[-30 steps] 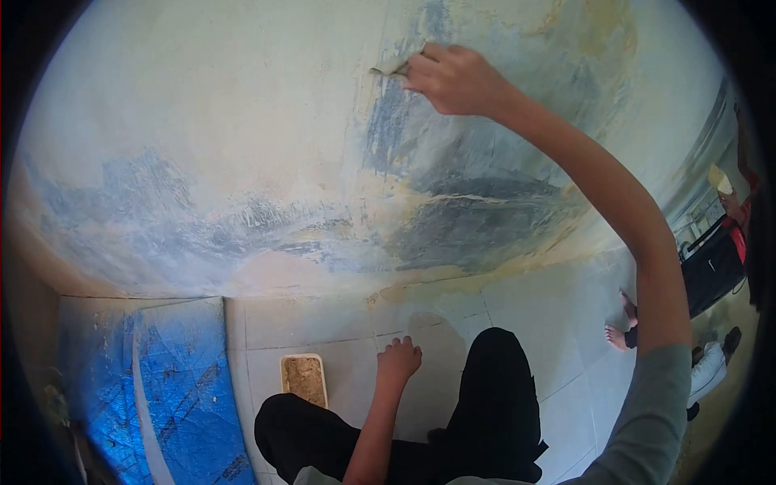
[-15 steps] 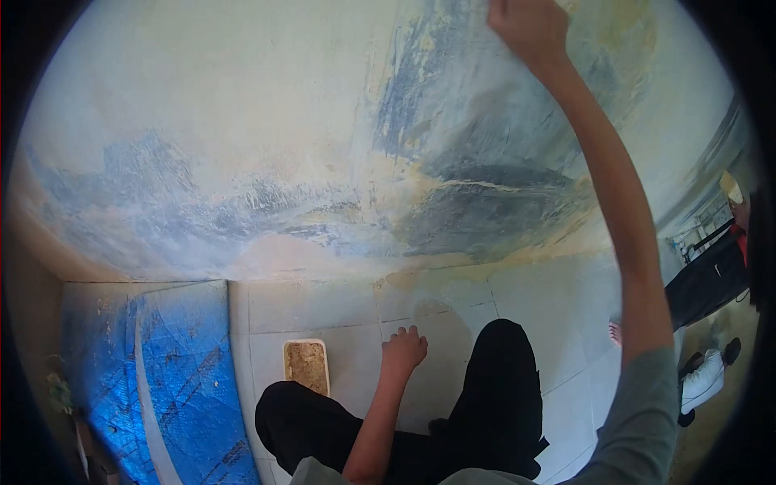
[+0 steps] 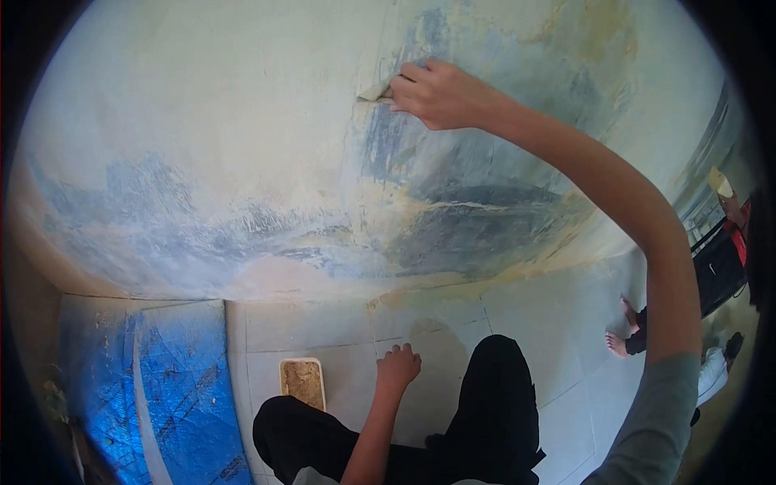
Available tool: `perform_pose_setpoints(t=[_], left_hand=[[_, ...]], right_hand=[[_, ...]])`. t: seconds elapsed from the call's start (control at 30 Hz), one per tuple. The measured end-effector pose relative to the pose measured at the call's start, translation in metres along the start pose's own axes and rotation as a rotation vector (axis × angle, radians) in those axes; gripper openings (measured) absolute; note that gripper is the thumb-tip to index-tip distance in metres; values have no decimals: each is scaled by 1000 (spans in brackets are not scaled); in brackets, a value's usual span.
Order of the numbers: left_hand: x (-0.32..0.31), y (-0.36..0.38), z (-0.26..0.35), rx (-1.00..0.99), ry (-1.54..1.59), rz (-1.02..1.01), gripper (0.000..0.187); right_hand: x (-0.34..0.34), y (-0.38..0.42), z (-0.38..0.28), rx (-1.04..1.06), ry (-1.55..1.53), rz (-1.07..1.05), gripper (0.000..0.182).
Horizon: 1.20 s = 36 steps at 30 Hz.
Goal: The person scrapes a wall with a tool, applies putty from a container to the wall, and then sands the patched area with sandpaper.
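Blotchy wall [image 3: 242, 162], right hand [image 3: 440, 93] pressing thin scraper [image 3: 373, 92]

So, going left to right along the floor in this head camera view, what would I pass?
Blue tarp → small tray of sandy stuff → left hand resting on the tiles → the person's black-trousered knee → another person's bare feet.

- Crumpled blue plastic tarp [image 3: 182, 388] on the floor, left.
- Rectangular cream tray [image 3: 303, 381] of brown grit beside it.
- Another person's bare feet [image 3: 622, 327], right.
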<state>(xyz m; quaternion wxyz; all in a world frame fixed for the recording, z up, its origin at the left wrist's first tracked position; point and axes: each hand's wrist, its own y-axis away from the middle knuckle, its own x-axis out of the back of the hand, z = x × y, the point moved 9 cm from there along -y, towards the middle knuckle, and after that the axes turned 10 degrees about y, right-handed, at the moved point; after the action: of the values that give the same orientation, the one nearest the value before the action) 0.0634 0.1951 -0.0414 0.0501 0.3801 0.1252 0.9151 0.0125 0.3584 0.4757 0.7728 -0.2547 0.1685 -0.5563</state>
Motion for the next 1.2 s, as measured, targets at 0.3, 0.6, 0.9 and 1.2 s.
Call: perform_pose_setpoints(t=[0.3,0.6,0.9,1.2], left_hand=[[3,-2,-5,16,-7,4,36],[10,0,-5,16,5,-1,36],[12,2,-14,29,17,17,36],[5,-6,-6,-22,38,30,35]], right_hand=[[-2,-11,-29,135,-92,-36,18],[-9,-12,-44,30,-115,-78,13],[3,-6,-28,-110,-103,-55,7],[-4,21,-9,-405,-128,-83,17]])
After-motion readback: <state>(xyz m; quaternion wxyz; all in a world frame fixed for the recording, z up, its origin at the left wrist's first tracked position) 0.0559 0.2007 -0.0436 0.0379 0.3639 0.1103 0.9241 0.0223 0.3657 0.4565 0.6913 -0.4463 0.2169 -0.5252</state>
